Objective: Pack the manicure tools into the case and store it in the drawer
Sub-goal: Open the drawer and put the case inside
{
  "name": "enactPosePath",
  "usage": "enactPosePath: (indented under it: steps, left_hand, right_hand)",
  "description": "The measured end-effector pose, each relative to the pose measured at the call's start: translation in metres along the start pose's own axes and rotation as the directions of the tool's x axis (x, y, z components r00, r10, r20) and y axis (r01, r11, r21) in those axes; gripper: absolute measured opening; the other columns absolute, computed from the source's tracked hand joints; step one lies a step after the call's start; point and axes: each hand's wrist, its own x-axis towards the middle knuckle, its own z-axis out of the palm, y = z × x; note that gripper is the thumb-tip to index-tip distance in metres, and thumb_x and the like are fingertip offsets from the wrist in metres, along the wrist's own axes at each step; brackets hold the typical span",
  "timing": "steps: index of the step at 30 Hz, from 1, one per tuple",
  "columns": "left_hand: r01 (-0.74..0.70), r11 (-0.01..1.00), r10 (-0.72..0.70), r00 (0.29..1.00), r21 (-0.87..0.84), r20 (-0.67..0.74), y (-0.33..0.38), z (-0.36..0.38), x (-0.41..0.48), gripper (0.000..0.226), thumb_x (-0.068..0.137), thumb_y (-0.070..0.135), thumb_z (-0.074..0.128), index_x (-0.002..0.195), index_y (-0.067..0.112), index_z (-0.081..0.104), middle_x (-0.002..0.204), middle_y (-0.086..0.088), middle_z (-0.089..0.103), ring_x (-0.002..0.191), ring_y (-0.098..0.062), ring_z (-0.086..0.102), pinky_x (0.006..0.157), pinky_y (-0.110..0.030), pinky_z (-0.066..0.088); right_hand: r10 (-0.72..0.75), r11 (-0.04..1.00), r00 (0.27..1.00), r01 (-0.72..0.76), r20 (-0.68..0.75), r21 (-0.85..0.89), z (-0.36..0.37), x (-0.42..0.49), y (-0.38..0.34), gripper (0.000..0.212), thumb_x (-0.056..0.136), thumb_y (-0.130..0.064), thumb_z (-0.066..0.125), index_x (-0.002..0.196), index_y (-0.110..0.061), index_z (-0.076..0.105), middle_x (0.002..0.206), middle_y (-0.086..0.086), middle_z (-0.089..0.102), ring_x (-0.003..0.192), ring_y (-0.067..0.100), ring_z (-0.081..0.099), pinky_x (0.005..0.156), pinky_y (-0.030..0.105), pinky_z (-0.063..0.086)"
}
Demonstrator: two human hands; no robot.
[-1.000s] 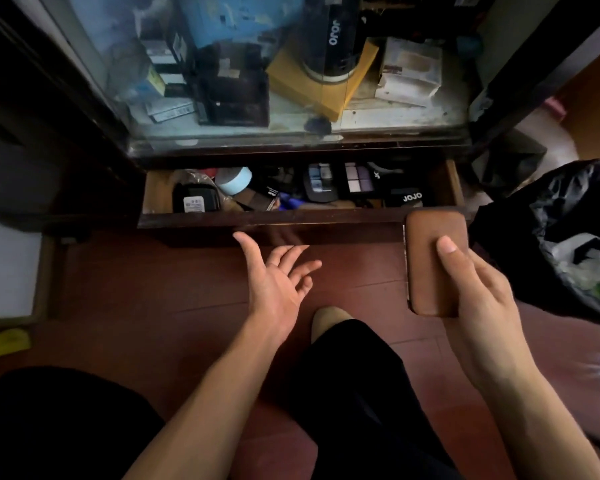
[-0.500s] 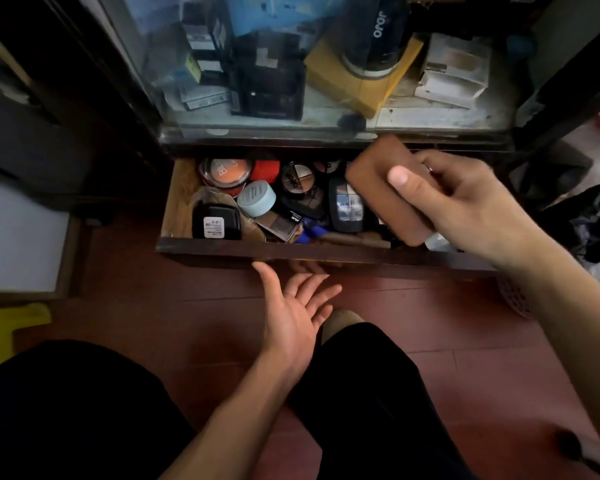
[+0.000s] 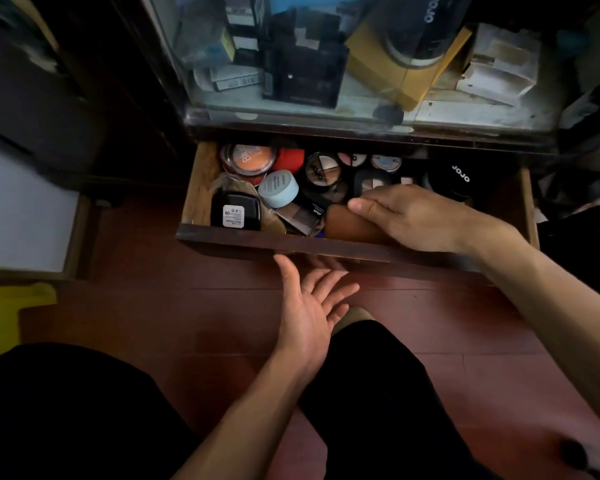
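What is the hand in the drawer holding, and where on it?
The right hand holds the brown case by its far end, thumb on top. The left hand holds nothing.

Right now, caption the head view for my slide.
Right hand lowers the brown case into the open drawer; left hand open below.

The drawer (image 3: 201,181) stands pulled out below a glass-fronted shelf (image 3: 326,116) that carries boxes. Inside the drawer, the case (image 3: 350,225) lies against the front wall, about midway along it, under the right hand (image 3: 413,216), whose fingers (image 3: 362,205) rest on the case's top. Left of the case lie a flat compact (image 3: 235,212) in the front left corner and a round tub (image 3: 278,188) just behind it. A round jar (image 3: 459,178) sits toward the drawer's rear right. The left hand (image 3: 309,306) is outside, just before the drawer's front wall, above the floor (image 3: 153,306).
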Motion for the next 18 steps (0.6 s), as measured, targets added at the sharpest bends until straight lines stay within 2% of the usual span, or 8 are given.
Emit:
enactPosePath:
  steps: [2, 5, 7, 10, 13, 15, 16, 18]
  left_hand:
    - [0.005, 1.0, -0.005, 1.0, 0.008, 0.004, 0.001, -0.002, -0.001, 0.107, 0.053, 0.095, 0.029, 0.129, 0.024, 0.056, 0.112, 0.011, 0.079, 0.103, -0.012, 0.077, 0.089, -0.033, 0.045]
    - [0.016, 1.0, -0.016, 1.0, 0.005, 0.002, 0.002, -0.003, 0.0, 0.1, 0.057, 0.093, 0.028, 0.125, 0.025, 0.057, 0.112, 0.011, 0.079, 0.101, -0.011, 0.077, 0.089, -0.032, 0.045]
    - [0.021, 1.0, -0.021, 1.0, 0.005, -0.009, 0.002, -0.003, -0.002, 0.1, 0.058, 0.092, 0.028, 0.125, 0.024, 0.058, 0.113, 0.009, 0.079, 0.102, -0.012, 0.077, 0.089, -0.032, 0.045]
    - [0.025, 1.0, -0.025, 1.0, 0.018, -0.016, 0.006, -0.002, -0.005, 0.102, 0.061, 0.09, 0.029, 0.13, 0.021, 0.057, 0.118, 0.005, 0.078, 0.106, -0.015, 0.076, 0.092, -0.033, 0.046]
    - [0.037, 0.999, -0.038, 0.999, -0.019, -0.035, 0.011, -0.003, -0.015, 0.101, 0.066, 0.085, 0.039, 0.142, 0.019, 0.049, 0.127, -0.004, 0.075, 0.108, -0.018, 0.076, 0.094, -0.035, 0.05]
    - [0.034, 0.998, -0.037, 0.998, -0.061, -0.059, 0.018, -0.008, -0.021, 0.097, 0.071, 0.076, 0.049, 0.147, 0.016, 0.045, 0.128, -0.009, 0.074, 0.108, -0.02, 0.076, 0.094, -0.036, 0.051]
    - [0.029, 0.995, -0.035, 0.997, -0.09, -0.066, 0.022, -0.013, -0.023, 0.095, 0.073, 0.071, 0.053, 0.149, 0.014, 0.045, 0.126, -0.01, 0.074, 0.108, -0.02, 0.076, 0.093, -0.036, 0.052]
    - [0.01, 0.989, -0.024, 0.995, -0.145, -0.097, 0.032, -0.024, -0.028, 0.09, 0.076, 0.065, 0.058, 0.148, 0.012, 0.046, 0.125, -0.012, 0.075, 0.107, -0.02, 0.076, 0.092, -0.035, 0.053]
  right_hand:
    - [0.016, 0.999, 1.0, -0.016, -0.005, 0.028, 0.003, 0.0, 0.0, 0.032, 0.11, -0.053, 0.041, 0.092, -0.037, 0.063, 0.099, -0.015, 0.068, 0.101, 0.009, 0.065, 0.093, 0.032, 0.045]
    - [0.032, 0.999, 0.992, -0.026, -0.122, 0.046, 0.009, 0.0, 0.005, 0.018, 0.106, -0.049, 0.055, 0.101, -0.032, 0.059, 0.089, -0.011, 0.064, 0.083, 0.003, 0.06, 0.076, 0.029, 0.046]
    - [0.036, 0.999, 0.968, -0.029, -0.248, 0.032, 0.012, -0.002, 0.006, 0.023, 0.101, -0.048, 0.066, 0.1, -0.026, 0.061, 0.084, -0.01, 0.066, 0.075, 0.003, 0.059, 0.068, 0.023, 0.045]
    - [0.075, 0.997, 0.91, -0.072, -0.408, 0.021, 0.015, -0.008, 0.002, 0.033, 0.091, -0.051, 0.078, 0.091, -0.019, 0.072, 0.088, -0.003, 0.069, 0.08, 0.016, 0.063, 0.075, 0.034, 0.053]
    - [0.142, 0.989, 0.855, -0.139, -0.499, 0.044, 0.018, -0.016, -0.008, 0.034, 0.086, -0.051, 0.083, 0.092, -0.018, 0.075, 0.094, -0.002, 0.064, 0.091, 0.02, 0.062, 0.081, 0.041, 0.054]
    - [0.162, 0.985, 0.781, -0.167, -0.603, 0.048, 0.022, -0.029, -0.011, 0.028, 0.089, -0.045, 0.082, 0.097, -0.018, 0.077, 0.096, 0.002, 0.066, 0.093, 0.023, 0.065, 0.083, 0.04, 0.054]
    - [0.172, 0.984, 0.725, -0.16, -0.666, 0.079, 0.025, -0.041, -0.011, 0.023, 0.091, -0.042, 0.081, 0.097, -0.019, 0.076, 0.094, 0.001, 0.066, 0.09, 0.021, 0.066, 0.082, 0.036, 0.054]
    - [0.226, 0.974, 0.602, -0.122, -0.766, 0.191, 0.034, -0.073, -0.012, 0.015, 0.094, -0.039, 0.078, 0.093, -0.025, 0.073, 0.085, -0.006, 0.066, 0.079, 0.008, 0.064, 0.074, 0.014, 0.048]
